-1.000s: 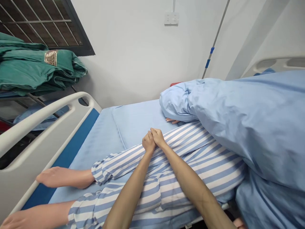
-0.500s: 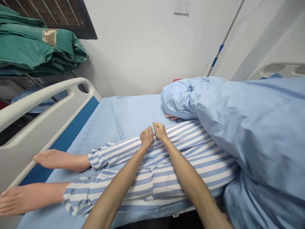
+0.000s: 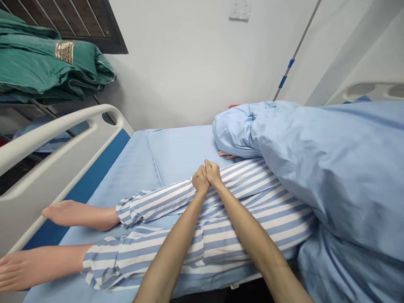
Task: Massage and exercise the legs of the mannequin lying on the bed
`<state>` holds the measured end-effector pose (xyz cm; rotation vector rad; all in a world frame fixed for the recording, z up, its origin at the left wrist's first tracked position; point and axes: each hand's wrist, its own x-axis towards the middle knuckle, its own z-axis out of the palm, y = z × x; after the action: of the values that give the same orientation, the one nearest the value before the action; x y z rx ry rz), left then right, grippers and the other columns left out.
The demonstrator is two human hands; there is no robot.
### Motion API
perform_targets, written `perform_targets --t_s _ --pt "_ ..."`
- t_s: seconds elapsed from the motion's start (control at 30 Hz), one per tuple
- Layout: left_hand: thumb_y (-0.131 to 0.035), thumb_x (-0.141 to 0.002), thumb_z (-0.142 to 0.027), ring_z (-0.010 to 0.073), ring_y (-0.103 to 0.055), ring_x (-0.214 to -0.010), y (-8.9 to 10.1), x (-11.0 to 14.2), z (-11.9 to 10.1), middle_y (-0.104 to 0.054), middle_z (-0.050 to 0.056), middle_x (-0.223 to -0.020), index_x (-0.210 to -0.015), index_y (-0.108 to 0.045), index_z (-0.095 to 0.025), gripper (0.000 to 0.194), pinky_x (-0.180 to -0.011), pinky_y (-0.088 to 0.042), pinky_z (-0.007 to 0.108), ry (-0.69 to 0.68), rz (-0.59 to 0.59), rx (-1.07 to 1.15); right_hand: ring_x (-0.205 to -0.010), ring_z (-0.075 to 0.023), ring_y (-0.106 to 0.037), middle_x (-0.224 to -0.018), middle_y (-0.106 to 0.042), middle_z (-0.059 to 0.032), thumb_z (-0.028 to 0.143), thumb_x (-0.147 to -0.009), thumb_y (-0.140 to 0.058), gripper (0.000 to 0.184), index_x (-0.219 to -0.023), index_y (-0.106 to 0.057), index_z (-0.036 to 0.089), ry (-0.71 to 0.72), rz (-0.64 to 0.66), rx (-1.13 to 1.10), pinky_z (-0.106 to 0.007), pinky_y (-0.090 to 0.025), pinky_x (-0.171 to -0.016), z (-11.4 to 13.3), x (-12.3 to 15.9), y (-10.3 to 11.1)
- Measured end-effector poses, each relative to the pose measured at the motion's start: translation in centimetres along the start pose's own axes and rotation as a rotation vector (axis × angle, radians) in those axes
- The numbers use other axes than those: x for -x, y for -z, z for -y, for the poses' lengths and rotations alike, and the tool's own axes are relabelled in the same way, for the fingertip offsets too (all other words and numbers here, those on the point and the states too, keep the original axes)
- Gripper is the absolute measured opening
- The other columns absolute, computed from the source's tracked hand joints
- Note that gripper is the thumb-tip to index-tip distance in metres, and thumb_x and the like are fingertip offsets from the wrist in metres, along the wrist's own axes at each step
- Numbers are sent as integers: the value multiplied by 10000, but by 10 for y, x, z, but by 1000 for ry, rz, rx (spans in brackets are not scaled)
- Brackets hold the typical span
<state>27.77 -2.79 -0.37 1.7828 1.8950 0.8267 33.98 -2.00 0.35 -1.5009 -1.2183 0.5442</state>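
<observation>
My left hand (image 3: pixel 201 179) and my right hand (image 3: pixel 213 172) are both closed and touch each other side by side. They are over the knee area of the far leg of blue-and-white striped trousers (image 3: pixel 170 198). Their curled fingers face away from me, so what is in them, if anything, is hidden. A manikin-like figure wears the trousers and lies with its legs stretched out. Its bare far foot (image 3: pixel 78 213) and near foot (image 3: pixel 34 267) point left. Partly showing beside the far thigh are the figure's fingers (image 3: pixel 227 154).
A light blue quilt (image 3: pixel 315 160) is heaped over the figure's upper body. At the left stands the bed's white end board (image 3: pixel 63 126), with a green folded cover (image 3: pixel 38 67) beyond it. A thin pole (image 3: pixel 295 52) leans near the wall behind the bed.
My left hand has moved right, closing the small gap to my right hand. My right hand has barely shifted, and the legs lie as before.
</observation>
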Motion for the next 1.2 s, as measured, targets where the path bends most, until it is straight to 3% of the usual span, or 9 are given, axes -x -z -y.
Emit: perform_targets --t_s 0.13,0.23,0.37,0.53,0.63,0.77,0.93,1.03,1.2 --pt "-396 -983 -313 166 -611 -769 7 -1 -3 -710 64 -861 -916 -693 -213 321 -639 -320 259 -12 42 -13 -562 -126 -411 -548 -515 -5 387 -935 -387 435 -550 -469 200 94 75 337 -267 -249 -581 12 -2 14" --pt "-348 -993 -310 175 -616 -802 6 0 -5 -719 72 -908 -915 -695 -212 369 -660 -330 264 0 22 9 -561 -128 -421 -560 -552 -17 376 -942 -391 440 -551 -490 200 131 110 399 -274 -240 -590 8 -3 23" --pt "-306 -995 -298 173 -594 -772 4 1 -2 -698 60 -834 -790 -652 -204 414 -669 -337 267 2 -7 61 -566 -126 -423 -544 -523 -4 384 -943 -384 444 -547 -465 201 85 47 277 -274 -240 -584 -7 0 21" --pt "-328 -956 -261 141 -507 -619 7 -16 -6 -561 18 -596 -569 -484 -195 423 -635 -346 259 -49 36 282 -522 -101 -332 -491 -328 44 496 -907 -411 495 -510 -339 210 86 20 -77 -259 -245 -544 -11 -3 23" --pt "-291 -954 -261 127 -469 -569 4 -23 -16 -484 3 -531 -534 -435 -200 448 -623 -356 254 -27 15 408 -517 -92 -291 -502 -271 53 546 -871 -446 508 -512 -305 216 48 4 -244 -251 -258 -527 -10 -6 26" --pt "-324 -965 -269 130 -489 -623 -6 -16 -22 -560 26 -614 -591 -532 -179 437 -661 -340 261 -100 -6 226 -516 -93 -305 -503 -305 52 563 -861 -437 501 -519 -321 217 5 -3 -310 -244 -278 -520 -9 -6 25" --pt "-347 -980 -280 153 -557 -709 -9 -8 -21 -665 60 -766 -732 -628 -182 387 -668 -323 269 -82 30 41 -529 -103 -368 -486 -393 38 493 -882 -461 490 -495 -388 201 -4 23 1 -249 -262 -543 2 -16 27" --pt "-318 -985 -288 164 -568 -724 -7 -7 -21 -676 67 -776 -708 -621 -192 422 -657 -310 276 -75 34 46 -536 -107 -365 -484 -418 29 437 -906 -461 483 -492 -402 196 86 83 218 -264 -230 -556 8 -25 37" --pt "-290 -980 -307 166 -552 -709 -10 -4 -19 -661 72 -737 -639 -582 -195 462 -653 -308 280 -77 -5 75 -576 -125 -424 -560 -549 -4 326 -947 -410 437 -536 -480 195 79 112 300 -264 -266 -595 -5 -20 45"
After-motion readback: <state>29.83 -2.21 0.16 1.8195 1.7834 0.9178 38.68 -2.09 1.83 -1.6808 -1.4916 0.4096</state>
